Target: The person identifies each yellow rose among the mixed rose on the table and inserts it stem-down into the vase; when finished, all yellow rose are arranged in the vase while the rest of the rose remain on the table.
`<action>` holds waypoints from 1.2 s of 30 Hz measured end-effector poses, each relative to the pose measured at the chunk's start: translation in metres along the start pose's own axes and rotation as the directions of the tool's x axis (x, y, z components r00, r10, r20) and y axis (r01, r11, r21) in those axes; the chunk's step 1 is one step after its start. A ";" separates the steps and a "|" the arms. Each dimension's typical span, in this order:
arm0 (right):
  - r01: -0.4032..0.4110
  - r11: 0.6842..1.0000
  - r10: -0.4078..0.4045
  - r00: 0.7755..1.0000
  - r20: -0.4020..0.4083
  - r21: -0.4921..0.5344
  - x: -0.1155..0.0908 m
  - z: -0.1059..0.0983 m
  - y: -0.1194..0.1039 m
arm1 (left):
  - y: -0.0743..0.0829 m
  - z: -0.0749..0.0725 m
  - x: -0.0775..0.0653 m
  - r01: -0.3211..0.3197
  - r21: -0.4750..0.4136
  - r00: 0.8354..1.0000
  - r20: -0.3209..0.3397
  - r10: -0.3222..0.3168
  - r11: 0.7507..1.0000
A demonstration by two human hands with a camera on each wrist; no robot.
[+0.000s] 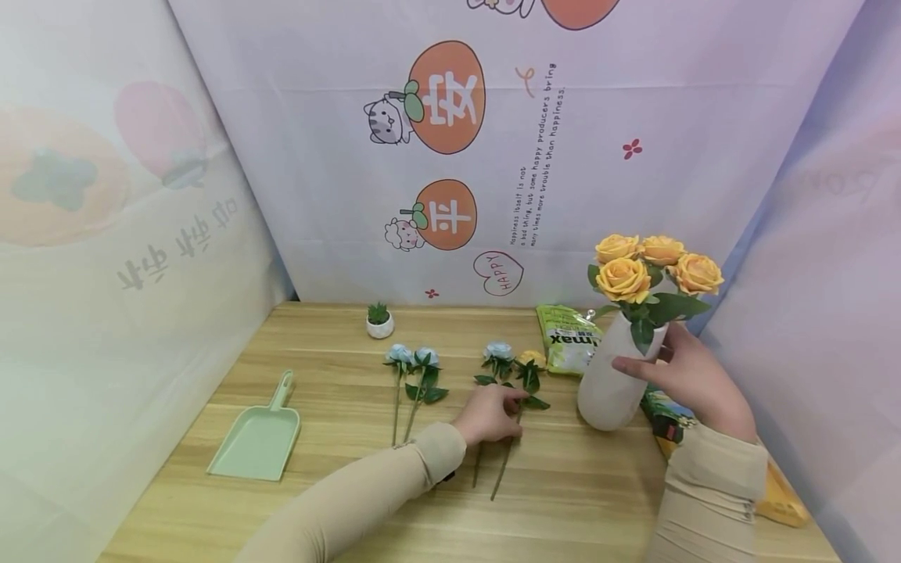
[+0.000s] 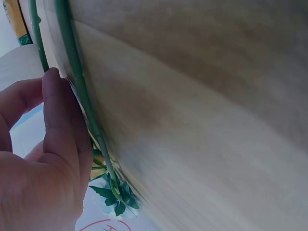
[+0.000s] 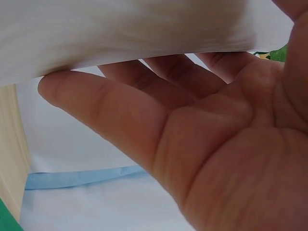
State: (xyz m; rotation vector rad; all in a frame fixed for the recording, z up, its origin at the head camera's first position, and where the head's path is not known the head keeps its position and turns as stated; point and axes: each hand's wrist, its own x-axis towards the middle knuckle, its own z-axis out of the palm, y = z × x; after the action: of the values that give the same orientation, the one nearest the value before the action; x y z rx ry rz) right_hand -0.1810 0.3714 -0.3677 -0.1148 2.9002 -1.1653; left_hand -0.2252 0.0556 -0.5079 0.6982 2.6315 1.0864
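My right hand [image 1: 693,379] grips a white vase [image 1: 608,383] near its neck, and the vase leans to the right. Several yellow roses [image 1: 625,279] with green leaves stand in it. In the right wrist view, the thumb and fingers of that hand [image 3: 192,120] lie against the vase wall [image 3: 144,29]. My left hand [image 1: 490,414] pinches the stem of a yellow rose [image 1: 531,360] low over the table. Beside it is a blue rose [image 1: 498,350], whose green stem [image 2: 77,72] passes close by the left fingers [image 2: 57,106] in the left wrist view.
Two more blue roses [image 1: 400,354] lie left of the left hand on the wooden table [image 1: 338,516]. A light green dustpan [image 1: 260,442] lies at left. A small potted plant [image 1: 380,322] and a green packet [image 1: 563,340] are at the back. Another packet [image 1: 665,414] lies partly behind the right arm.
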 end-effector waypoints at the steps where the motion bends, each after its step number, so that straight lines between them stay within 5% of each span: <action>1: -0.004 1.000 0.004 1.000 0.000 -0.004 0.000 0.000 0.000 | 0.000 -0.001 0.000 0.004 -0.002 1.000 0.002 -0.004 1.000; 12: 0.003 1.000 -0.003 1.000 0.003 0.001 0.000 0.000 0.001 | -0.002 -0.006 -0.004 0.046 -0.092 0.998 0.038 -0.043 0.995; 19: 0.001 1.000 -0.001 1.000 0.006 -0.005 0.000 0.000 0.001 | -0.005 -0.010 -0.006 0.017 -0.129 0.999 0.034 -0.012 0.991; 26: -0.004 1.000 0.004 1.000 0.000 -0.025 0.001 -0.001 0.002 | 0.000 -0.019 -0.007 0.024 -0.296 0.999 0.029 -0.016 0.955; 31: -0.010 1.000 0.010 1.000 0.004 -0.023 0.001 -0.001 0.002 | 0.005 -0.028 -0.005 -0.017 -0.260 0.999 -0.040 0.007 0.965; 36: -0.014 1.000 0.014 1.000 0.009 -0.018 0.001 -0.001 0.001 | 0.011 -0.036 -0.004 -0.049 -0.342 0.996 -0.082 0.022 0.938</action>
State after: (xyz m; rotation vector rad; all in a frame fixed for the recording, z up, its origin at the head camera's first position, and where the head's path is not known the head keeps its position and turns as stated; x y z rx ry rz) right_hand -0.1822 0.3731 -0.3677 -0.0999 2.8992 -1.1345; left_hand -0.2305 0.0383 -0.4751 0.6386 2.4004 1.5623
